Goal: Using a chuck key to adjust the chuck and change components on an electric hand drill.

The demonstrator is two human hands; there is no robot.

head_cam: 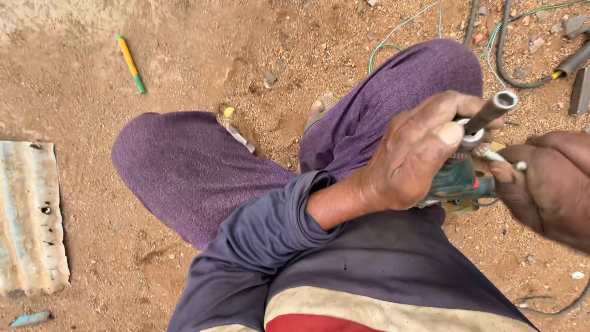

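Note:
My left hand (416, 154) is wrapped around a green power tool (456, 179) held above my right knee, its thumb pressing on a grey metal tube (493, 109) that sticks up and to the right. My right hand (550, 184) comes in from the right edge and grips the tool's other end, a thin metal pin (503, 158) between its fingers. My legs in purple trousers (184, 169) are bent over the sandy ground.
A yellow and green screwdriver (131, 63) lies on the dirt at upper left. A corrugated metal sheet (27, 215) sits at the left edge. Dark cables (504, 55), thin green wires (393, 40) and metal scraps (578, 92) lie at upper right. A small metal piece (238, 135) rests between my knees.

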